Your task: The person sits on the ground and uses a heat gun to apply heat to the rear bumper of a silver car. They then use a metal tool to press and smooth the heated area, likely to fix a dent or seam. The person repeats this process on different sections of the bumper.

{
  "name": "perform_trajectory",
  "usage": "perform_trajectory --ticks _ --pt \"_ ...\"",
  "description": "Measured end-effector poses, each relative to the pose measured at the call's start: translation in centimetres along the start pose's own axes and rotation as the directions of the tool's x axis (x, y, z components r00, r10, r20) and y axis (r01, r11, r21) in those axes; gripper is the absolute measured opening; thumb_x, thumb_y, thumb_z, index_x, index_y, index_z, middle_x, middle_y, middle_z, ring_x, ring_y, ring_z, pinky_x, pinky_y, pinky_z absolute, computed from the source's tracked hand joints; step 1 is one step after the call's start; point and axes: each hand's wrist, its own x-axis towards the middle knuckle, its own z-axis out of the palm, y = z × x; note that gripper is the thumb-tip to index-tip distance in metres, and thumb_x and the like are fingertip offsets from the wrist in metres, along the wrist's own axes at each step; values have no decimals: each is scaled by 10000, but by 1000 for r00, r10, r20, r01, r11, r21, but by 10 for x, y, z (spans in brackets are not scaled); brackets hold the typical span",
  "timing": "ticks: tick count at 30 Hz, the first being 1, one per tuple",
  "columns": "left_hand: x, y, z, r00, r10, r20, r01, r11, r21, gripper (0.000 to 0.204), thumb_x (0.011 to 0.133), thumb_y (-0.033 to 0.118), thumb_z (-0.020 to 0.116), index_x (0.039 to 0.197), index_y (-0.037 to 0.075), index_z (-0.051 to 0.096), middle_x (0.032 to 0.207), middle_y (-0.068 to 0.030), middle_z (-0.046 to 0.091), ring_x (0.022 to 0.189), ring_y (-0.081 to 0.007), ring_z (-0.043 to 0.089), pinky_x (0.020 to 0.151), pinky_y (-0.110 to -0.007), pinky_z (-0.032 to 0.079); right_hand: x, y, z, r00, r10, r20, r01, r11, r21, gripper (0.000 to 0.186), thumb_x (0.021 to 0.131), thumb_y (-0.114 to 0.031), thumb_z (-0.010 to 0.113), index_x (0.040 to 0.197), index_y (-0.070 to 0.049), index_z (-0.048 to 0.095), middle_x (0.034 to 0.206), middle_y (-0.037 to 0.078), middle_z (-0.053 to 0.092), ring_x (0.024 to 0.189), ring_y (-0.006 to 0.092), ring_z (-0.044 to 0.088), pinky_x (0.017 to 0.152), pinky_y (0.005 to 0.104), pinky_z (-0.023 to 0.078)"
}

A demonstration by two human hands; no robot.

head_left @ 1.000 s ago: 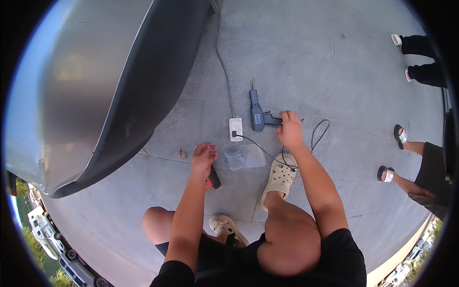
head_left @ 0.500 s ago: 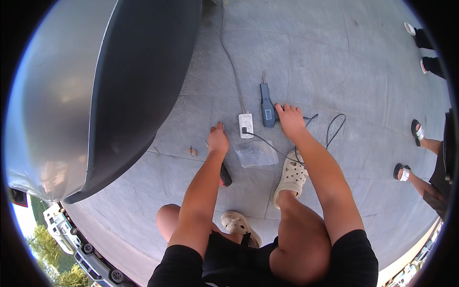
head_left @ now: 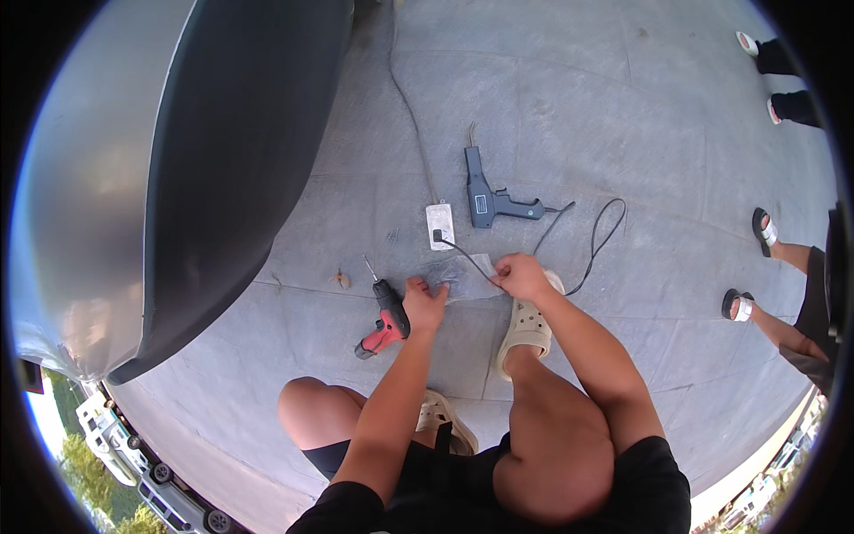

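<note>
A clear plastic bag [head_left: 473, 287] lies on the ground between my hands. My right hand [head_left: 525, 278] is closed on its right edge in a pinch. At its left edge is my left hand [head_left: 425, 304], thumb and fingers apart; whether it touches the bag I cannot tell. Just left of that hand lies a red and black cordless drill [head_left: 386, 324], its long bit pointing away. Beyond the bag, a dark grey hot stapler [head_left: 482, 198] with a forked metal tip rests on its side. Some tiny metal pieces [head_left: 392, 236] are scattered left of the power strip.
A white power strip [head_left: 439, 217] has a black plug in it; its grey cable [head_left: 411, 116] runs away. The stapler's black cord [head_left: 593, 254] loops near my shoe [head_left: 525, 334]. A large dark car bumper [head_left: 240, 151] fills the left. Other people's feet [head_left: 754, 267] stand at right.
My right hand has left the stapler's handle and come nearer, onto the bag. My left hand has moved nearer and right to the bag. The drill now lies in plain view; small metal pieces show.
</note>
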Motion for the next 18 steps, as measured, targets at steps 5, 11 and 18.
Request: perform_trajectory --ticks 5,11,18 --pt "7 -7 6 952 -190 242 270 891 -366 385 797 203 927 1010 -18 695 897 -73 745 821 -138 688 694 -314 528 3 -13 4 991 -64 -120 60 998 -35 172 852 -190 788 912 -29 797 851 203 749 802 374 737 760 429 592" --pt "-13 12 -24 957 36 286 173 722 -670 267 897 163 874 1055 13 719 982 -20 751 857 -88 664 755 -272 517 12 -13 4 941 -213 -264 142 954 -264 135 895 -149 729 916 -36 801 815 194 747 734 357 736 737 419 592" --pt "-36 15 -53 957 128 260 63 782 -620 289 948 178 827 1132 -6 698 1044 -29 750 922 -84 663 824 -261 524 20 -13 26 1000 30 5 -30 980 199 163 970 -107 691 952 29 779 747 125 757 618 192 734 613 341 587"
